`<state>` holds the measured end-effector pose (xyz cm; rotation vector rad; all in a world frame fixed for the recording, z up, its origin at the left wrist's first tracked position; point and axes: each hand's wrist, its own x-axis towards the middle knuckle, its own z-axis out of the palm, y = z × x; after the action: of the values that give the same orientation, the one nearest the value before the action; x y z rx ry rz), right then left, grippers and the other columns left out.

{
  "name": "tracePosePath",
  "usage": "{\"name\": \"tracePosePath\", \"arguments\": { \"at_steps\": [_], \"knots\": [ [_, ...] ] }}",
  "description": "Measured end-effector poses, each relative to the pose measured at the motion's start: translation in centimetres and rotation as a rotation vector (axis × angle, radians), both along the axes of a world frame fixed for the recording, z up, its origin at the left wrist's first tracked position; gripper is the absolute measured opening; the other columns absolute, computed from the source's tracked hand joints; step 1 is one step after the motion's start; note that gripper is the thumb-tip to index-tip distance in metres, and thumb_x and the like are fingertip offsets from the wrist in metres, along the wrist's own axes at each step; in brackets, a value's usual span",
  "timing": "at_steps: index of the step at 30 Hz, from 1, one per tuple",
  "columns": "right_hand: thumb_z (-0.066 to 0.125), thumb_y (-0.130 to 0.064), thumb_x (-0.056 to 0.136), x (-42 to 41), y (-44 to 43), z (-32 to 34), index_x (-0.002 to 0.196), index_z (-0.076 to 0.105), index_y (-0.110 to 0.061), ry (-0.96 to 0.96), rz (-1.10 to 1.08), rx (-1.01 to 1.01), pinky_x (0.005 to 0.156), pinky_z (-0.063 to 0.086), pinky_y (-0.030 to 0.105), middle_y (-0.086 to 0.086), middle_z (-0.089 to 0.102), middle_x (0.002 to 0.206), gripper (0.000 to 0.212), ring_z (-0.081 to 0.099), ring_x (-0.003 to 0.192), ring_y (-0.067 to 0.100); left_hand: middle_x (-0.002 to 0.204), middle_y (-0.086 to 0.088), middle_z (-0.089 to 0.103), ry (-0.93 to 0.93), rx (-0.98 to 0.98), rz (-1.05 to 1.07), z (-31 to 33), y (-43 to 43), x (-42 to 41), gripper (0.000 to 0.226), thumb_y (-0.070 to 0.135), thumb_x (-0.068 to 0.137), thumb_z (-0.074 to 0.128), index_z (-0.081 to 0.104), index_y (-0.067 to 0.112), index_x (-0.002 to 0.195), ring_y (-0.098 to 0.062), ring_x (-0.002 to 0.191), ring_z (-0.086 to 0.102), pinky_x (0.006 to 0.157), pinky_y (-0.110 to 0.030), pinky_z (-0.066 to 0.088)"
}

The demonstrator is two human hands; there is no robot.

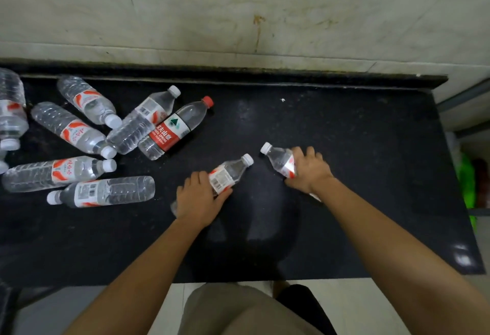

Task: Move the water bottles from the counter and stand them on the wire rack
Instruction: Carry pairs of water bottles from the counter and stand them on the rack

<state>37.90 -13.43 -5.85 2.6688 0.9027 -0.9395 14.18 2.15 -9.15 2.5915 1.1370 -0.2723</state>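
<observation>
On the black counter my left hand is closed around the lower body of a clear white-capped water bottle lying with its cap pointing up and right. My right hand grips a second white-capped bottle whose cap points up and left. Both bottles lie near the counter's middle. Several more bottles lie on their sides at the left, among them a red-capped, red-labelled one and a barcode-labelled one. No wire rack is in view.
A stained pale wall rises behind the counter's raised back edge. The counter's right edge drops off to something green and a metal frame. The front edge runs just above my legs, with pale floor below.
</observation>
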Motion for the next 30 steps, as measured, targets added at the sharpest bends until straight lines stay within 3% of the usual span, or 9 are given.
{"name": "tracePosePath", "arguments": {
  "at_steps": [4, 7, 11, 16, 20, 23, 25, 30],
  "knots": [
    [0.072, -0.041, 0.087, -2.6, -2.6, -0.4, 0.154, 0.023, -0.025, -0.025, -0.079, 0.116, 0.104, 0.042, 0.054, 0.014, 0.047, 0.143, 0.085, 0.051, 0.127, 0.038, 0.133, -0.014, 0.055, -0.085, -0.246, 0.2, 0.6, -0.9, 0.0, 0.076, 0.071, 0.09, 0.047, 0.039, 0.017, 0.143, -0.034, 0.118, 0.055, 0.095, -0.05, 0.046],
    [0.071, -0.046, 0.088, -3.1, -4.5, 0.2, 0.158, 0.017, -0.03, -0.002, -0.074, 0.209, 0.101, 0.045, 0.048, 0.011, 0.05, 0.145, 0.09, 0.053, 0.128, 0.034, 0.129, -0.003, 0.057, -0.264, -0.448, 0.292, 1.4, -1.1, 0.5, 0.065, 0.07, 0.089, 0.049, 0.046, 0.023, 0.134, -0.027, 0.115, 0.059, 0.092, -0.043, 0.048],
    [0.07, -0.051, 0.086, -2.9, -7.0, 3.0, 0.157, 0.018, -0.04, 0.019, -0.305, 0.445, 0.093, 0.048, 0.042, 0.004, 0.052, 0.143, 0.088, 0.056, 0.125, 0.029, 0.109, 0.011, 0.062, -0.449, -0.622, 0.252, 5.0, -1.9, 2.9, 0.044, 0.062, 0.091, 0.056, 0.048, 0.031, 0.122, -0.017, 0.103, 0.064, 0.09, -0.038, 0.049],
    [0.08, -0.047, 0.08, -2.2, -11.3, 9.5, 0.154, 0.026, -0.044, 0.013, -0.653, 0.902, 0.097, 0.045, 0.031, -0.01, 0.057, 0.142, 0.091, 0.058, 0.124, 0.015, 0.105, 0.008, 0.067, -0.709, -0.785, 0.123, 12.1, -4.4, 8.4, 0.063, 0.069, 0.082, 0.059, 0.056, 0.021, 0.122, -0.006, 0.093, 0.067, 0.086, -0.033, 0.052],
    [0.082, -0.039, 0.082, -1.8, -16.2, 15.3, 0.153, 0.031, -0.042, -0.07, -0.794, 1.134, 0.098, 0.04, 0.024, -0.019, 0.06, 0.132, 0.088, 0.058, 0.116, 0.004, 0.094, 0.005, 0.068, -0.89, -0.915, 0.033, 18.0, -9.0, 13.6, 0.033, 0.039, 0.099, 0.055, 0.059, 0.012, 0.116, 0.003, 0.075, 0.068, 0.066, -0.015, 0.051],
    [0.083, -0.037, 0.081, -1.8, -21.0, 18.3, 0.151, 0.035, -0.042, -0.073, -0.833, 1.309, 0.102, 0.042, 0.025, -0.019, 0.06, 0.135, 0.085, 0.059, 0.12, 0.0, 0.093, 0.001, 0.071, -0.949, -0.979, -0.019, 21.4, -13.6, 15.8, 0.031, 0.04, 0.1, 0.053, 0.06, 0.013, 0.114, -0.004, 0.075, 0.071, 0.065, -0.019, 0.053],
    [0.083, -0.03, 0.084, -1.9, -24.3, 19.9, 0.142, 0.043, -0.039, -0.063, -0.86, 1.394, 0.102, 0.046, 0.029, -0.015, 0.063, 0.128, 0.072, 0.062, 0.114, -0.001, 0.094, -0.002, 0.072, -0.975, -1.033, -0.045, 23.2, -17.2, 16.4, 0.035, 0.045, 0.096, 0.054, 0.061, 0.016, 0.112, -0.009, 0.078, 0.071, 0.068, -0.025, 0.056],
    [0.077, -0.011, 0.087, -1.0, -33.3, 22.0, 0.124, 0.051, -0.029, -0.026, -0.892, 1.578, 0.085, 0.053, 0.028, -0.004, 0.066, 0.104, 0.049, 0.068, 0.092, 0.006, 0.097, -0.002, 0.073, -1.019, -1.085, -0.112, 25.3, -26.4, 18.3, 0.035, 0.053, 0.093, 0.059, 0.063, 0.022, 0.11, -0.018, 0.086, 0.072, 0.078, -0.04, 0.056]
  ]
}}
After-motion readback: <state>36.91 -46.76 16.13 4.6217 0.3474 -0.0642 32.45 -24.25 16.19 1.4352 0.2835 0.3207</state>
